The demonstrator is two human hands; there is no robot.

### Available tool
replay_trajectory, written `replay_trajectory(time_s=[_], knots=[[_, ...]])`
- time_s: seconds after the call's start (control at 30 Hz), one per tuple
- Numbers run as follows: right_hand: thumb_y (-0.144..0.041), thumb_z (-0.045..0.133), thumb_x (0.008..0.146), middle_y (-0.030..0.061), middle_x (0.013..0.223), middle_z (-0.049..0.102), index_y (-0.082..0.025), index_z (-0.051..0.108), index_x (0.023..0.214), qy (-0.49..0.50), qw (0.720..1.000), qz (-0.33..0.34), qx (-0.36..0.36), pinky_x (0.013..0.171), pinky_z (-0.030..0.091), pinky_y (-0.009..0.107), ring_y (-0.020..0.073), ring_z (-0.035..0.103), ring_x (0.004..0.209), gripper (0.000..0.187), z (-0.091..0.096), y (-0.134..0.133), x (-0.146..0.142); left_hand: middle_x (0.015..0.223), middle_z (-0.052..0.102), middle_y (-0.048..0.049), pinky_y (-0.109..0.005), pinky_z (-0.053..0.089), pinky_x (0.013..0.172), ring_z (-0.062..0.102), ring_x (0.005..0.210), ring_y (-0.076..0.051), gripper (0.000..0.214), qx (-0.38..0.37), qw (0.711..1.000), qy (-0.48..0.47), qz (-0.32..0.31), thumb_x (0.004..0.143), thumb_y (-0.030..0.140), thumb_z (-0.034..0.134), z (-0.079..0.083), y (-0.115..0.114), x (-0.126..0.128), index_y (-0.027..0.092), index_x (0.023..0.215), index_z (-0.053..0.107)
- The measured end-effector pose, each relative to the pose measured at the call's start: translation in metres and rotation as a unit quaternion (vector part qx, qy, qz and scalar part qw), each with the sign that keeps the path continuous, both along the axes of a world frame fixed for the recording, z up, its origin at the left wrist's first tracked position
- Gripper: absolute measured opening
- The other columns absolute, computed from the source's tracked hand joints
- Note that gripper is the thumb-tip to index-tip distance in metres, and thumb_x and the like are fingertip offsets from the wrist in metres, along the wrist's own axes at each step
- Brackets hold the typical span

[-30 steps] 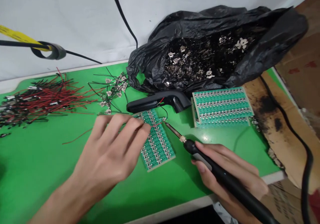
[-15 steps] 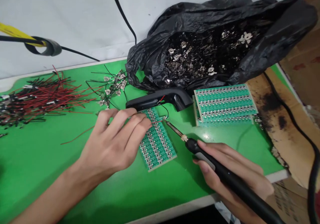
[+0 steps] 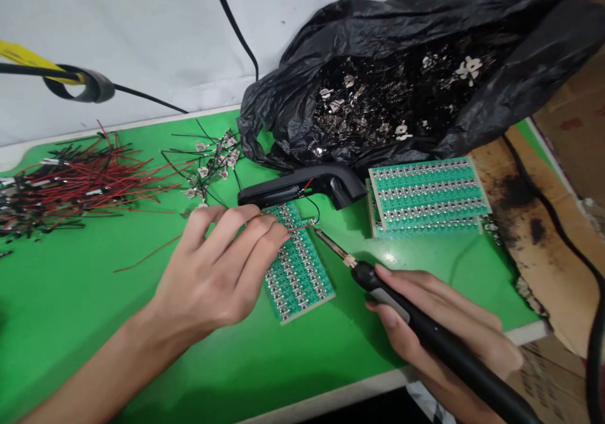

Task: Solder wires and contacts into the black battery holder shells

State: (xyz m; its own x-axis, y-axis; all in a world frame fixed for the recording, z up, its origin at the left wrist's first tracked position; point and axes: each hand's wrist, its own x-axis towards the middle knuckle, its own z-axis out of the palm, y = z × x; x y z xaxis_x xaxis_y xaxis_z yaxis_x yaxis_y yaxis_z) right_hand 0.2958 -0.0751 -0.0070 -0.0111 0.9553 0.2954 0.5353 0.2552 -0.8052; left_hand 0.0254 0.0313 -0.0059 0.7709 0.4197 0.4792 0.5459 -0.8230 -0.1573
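My left hand (image 3: pixel 227 260) is closed, pinching a red wire (image 3: pixel 299 227) over a green circuit board panel (image 3: pixel 302 273) with rows of small metal parts. My right hand (image 3: pixel 439 323) grips a black soldering iron (image 3: pixel 401 314). The iron's tip meets the red wire's end at a small metal contact (image 3: pixel 312 222) beside the panel's edge. A thin black wire (image 3: pixel 316 206) curves from that contact up to a curved black plastic housing (image 3: pixel 302 184), which lies just behind the panel. My left fingers hide part of the panel and of the housing's near end.
A black plastic bag (image 3: pixel 283 121) full of small metal pieces stands at the back. Stacked green panels (image 3: pixel 430 194) lie right of centre. Red and black wires (image 3: pixel 94 184) are heaped at left, near metal tabs with black leads (image 3: pixel 215 159). Scorched cardboard (image 3: pixel 529 222) and a cable (image 3: pixel 562 229) are at right.
Almost nothing differs. Both hands keep their hold, and the iron's tip stays by the contact and the red wire's end. The whole view has shifted very slightly.
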Motion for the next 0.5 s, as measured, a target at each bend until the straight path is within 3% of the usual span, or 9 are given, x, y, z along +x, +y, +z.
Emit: replay_trajectory(time_s=[0.5], knots=[[-0.01, 0.076, 0.098, -0.0058, 0.106, 0.085, -0.033, 0.08, 0.139, 0.014, 1.0, -0.005, -0.011, 0.082, 0.064, 0.007, 0.0043, 0.082, 0.086, 0.047, -0.0013, 0.0012, 0.0, 0.104, 0.084, -0.0128, -0.045, 0.045, 0.074, 0.073, 0.098, -0.033, 0.012, 0.01, 1.0, 0.009, -0.01, 0.102, 0.011, 0.075, -0.0011, -0.0008, 0.0, 0.004, 0.112, 0.074]])
